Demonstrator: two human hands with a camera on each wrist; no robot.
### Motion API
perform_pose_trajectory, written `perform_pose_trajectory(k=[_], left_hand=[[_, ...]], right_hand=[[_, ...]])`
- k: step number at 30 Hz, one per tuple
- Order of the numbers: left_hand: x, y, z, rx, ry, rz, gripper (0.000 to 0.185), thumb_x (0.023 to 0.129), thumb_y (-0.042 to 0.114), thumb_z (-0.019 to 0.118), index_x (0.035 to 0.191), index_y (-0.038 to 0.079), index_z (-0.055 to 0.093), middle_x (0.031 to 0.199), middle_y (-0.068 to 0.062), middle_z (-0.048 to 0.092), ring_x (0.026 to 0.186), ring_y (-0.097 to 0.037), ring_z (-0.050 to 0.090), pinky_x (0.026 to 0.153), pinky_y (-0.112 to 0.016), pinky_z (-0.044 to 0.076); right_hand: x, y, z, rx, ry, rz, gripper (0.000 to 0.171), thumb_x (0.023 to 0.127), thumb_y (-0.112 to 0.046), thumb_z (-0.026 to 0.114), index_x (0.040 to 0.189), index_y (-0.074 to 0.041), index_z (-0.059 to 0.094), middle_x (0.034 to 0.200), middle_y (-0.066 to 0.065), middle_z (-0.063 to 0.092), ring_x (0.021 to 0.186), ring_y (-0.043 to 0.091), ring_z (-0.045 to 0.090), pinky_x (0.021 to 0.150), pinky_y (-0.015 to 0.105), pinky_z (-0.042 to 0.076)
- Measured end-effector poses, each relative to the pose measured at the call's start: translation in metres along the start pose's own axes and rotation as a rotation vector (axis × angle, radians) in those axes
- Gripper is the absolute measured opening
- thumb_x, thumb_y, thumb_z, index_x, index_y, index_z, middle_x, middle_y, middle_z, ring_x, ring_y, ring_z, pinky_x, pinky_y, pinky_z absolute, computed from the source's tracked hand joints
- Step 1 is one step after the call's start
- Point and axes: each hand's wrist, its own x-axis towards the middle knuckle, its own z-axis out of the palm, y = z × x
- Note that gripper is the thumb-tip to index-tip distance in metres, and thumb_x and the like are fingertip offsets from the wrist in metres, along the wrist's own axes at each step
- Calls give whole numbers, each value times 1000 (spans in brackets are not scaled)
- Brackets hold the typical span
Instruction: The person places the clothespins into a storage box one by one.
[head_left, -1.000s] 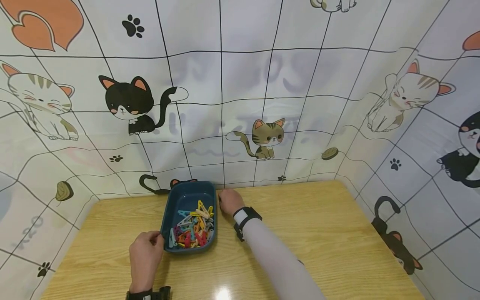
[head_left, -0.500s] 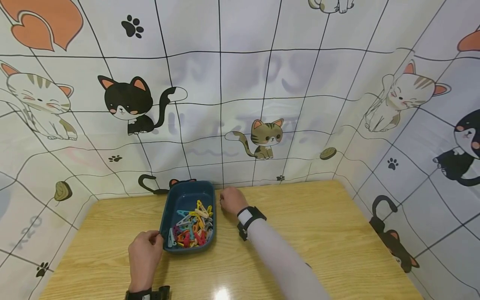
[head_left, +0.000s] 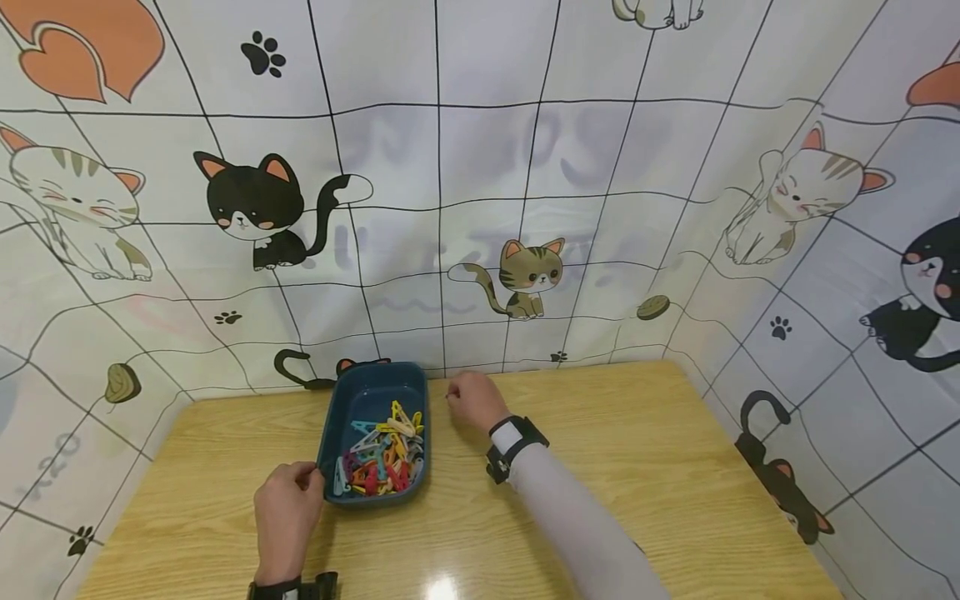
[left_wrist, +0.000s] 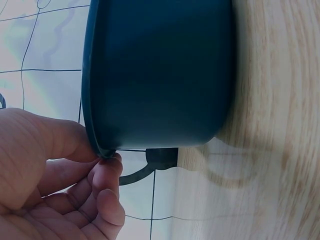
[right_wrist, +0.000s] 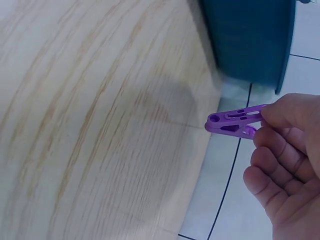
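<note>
A dark blue plastic bin (head_left: 375,383) stands on the wooden table near the back, with a pile of colourful clothespins (head_left: 384,458) in its front part. My left hand (head_left: 287,512) is at the bin's front left corner; in the left wrist view its thumb and fingers pinch the rim. To the right of the bin, close over the table's back edge, is my right hand (head_left: 478,403). Between its thumb and forefinger it pinches a purple clothespin (right_wrist: 234,122), seen in the right wrist view; the other fingers are bent. The head view hides this clothespin.
The wooden table (head_left: 585,467) extends to the right of the bin. A white sheet (head_left: 480,150) with a grid and cartoon cats hangs right behind the table and along both sides. Black straps with cameras (head_left: 517,443) sit on both wrists.
My right hand has drawn a little to the right, away from the bin's side, with its fingers still pinched. The left hand and the bin stay in place; the head view has shifted slightly.
</note>
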Motion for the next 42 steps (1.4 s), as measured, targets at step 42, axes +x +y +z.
perform_pose_trajectory(k=[42], left_hand=[[1,0,0,3,-7,-1,13,84,-4,66,88,-12,76,72,-17,66,61,-28,61,55,-38,47]], right_hand=[[-17,-46,-50,421,217,-95,7,93,-10,75,93,-6,81,86,4,72,74,12,61,67,21,49]])
